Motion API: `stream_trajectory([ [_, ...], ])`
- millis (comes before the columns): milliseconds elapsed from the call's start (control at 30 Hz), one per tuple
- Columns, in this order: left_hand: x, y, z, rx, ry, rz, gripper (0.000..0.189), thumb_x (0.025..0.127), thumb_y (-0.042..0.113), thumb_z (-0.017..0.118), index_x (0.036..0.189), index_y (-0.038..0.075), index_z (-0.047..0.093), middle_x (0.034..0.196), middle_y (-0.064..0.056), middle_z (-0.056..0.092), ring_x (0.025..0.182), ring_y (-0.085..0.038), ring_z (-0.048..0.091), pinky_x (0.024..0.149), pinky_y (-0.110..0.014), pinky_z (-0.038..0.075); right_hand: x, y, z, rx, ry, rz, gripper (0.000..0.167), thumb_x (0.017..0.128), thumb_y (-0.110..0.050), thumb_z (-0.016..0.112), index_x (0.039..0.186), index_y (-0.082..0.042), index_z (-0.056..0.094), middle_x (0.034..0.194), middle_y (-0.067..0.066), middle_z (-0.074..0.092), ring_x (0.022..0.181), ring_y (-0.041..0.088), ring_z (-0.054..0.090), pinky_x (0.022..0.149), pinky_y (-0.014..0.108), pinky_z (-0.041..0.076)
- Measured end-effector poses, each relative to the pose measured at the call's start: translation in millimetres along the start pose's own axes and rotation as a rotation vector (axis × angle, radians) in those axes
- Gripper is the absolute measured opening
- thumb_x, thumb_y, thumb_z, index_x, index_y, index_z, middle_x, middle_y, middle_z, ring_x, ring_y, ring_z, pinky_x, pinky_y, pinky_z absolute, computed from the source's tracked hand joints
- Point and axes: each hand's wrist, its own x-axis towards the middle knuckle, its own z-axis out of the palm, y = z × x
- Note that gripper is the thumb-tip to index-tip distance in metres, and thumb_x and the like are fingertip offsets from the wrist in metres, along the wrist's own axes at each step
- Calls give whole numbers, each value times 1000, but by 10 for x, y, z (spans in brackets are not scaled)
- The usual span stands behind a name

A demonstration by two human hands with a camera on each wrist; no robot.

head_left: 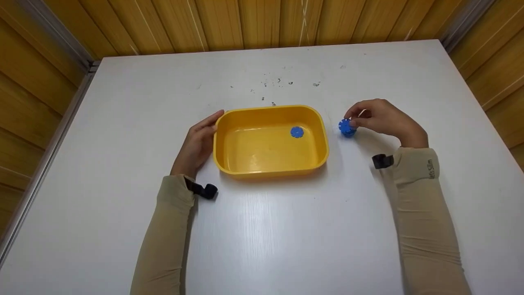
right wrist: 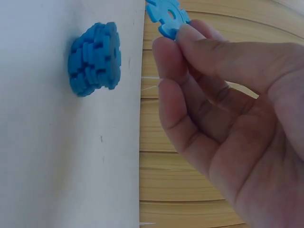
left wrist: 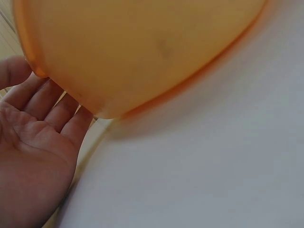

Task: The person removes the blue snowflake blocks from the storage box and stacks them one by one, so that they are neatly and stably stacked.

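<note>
A yellow plastic bin (head_left: 270,174) stands on the white table. At its left end my left hand (head_left: 197,143) rests with fairly straight fingers against the outer wall, the thumb up by the rim, as the left wrist view shows. Inside the bin, towards the right, lies one blue notched plastic disc (head_left: 297,132). My right hand (head_left: 385,118), right of the bin, pinches another blue notched disc (right wrist: 167,18) between thumb and forefinger. Close below that disc, a stack of several such discs (right wrist: 95,59) sits on the tabletop, mostly covered by the held one in the head view.
The white tabletop (head_left: 254,229) has dark scuff marks (head_left: 278,82) behind the bin. Yellow wood-look panels (head_left: 262,24) border its far edge and both sides. Each sleeve carries a small black wrist camera mount (head_left: 382,161).
</note>
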Motion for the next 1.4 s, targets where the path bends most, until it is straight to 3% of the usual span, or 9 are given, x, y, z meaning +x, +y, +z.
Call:
stream_trajectory([
  [533,4,-2,-1,-3,-7,4,48,96,6,45,145,3,40,151,-6,41,140,-19,38,115,-32,33,45,193,-23,0,-24,65,29,95,-22,58,120,-7,65,119,15,62,102,27,56,96,44,46],
  [967,-17,8,-4,4,-16,5,49,97,9,47,145,2,39,150,-5,43,139,-20,38,114,-32,35,34,226,-24,3,-25,57,31,95,-24,58,120,-8,65,118,15,65,106,28,53,98,48,42],
  [1233,-18,15,6,8,-8,1,49,98,8,45,145,2,38,150,-5,43,139,-19,38,114,-32,35,5,211,-45,-13,-25,56,32,94,-27,59,120,-11,66,116,11,64,102,23,53,87,32,44],
  [1400,-19,16,15,4,-4,-1,49,97,7,46,145,2,39,151,-5,42,139,-18,38,115,-32,33,-13,176,-44,-2,-21,63,34,94,-29,60,122,-10,65,118,13,62,105,25,51,92,39,43],
])
